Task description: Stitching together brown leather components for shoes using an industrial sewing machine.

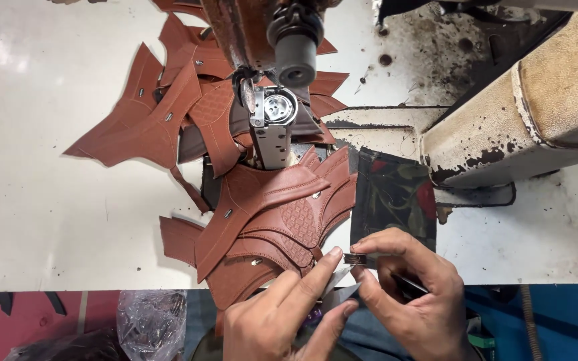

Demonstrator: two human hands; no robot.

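The left hand [282,314] and the right hand [413,294] are pinching a small metal clip [356,259] between fingertips at the table's near edge, just beside the stacked brown leather pieces [272,220]; the tiny clip is risking slipping and dropping, the grip being shallow.

A worn rust-stained cream sewing machine [543,100] is standing over the white table [35,200], a crumpled clear plastic bag [150,319] lying below.
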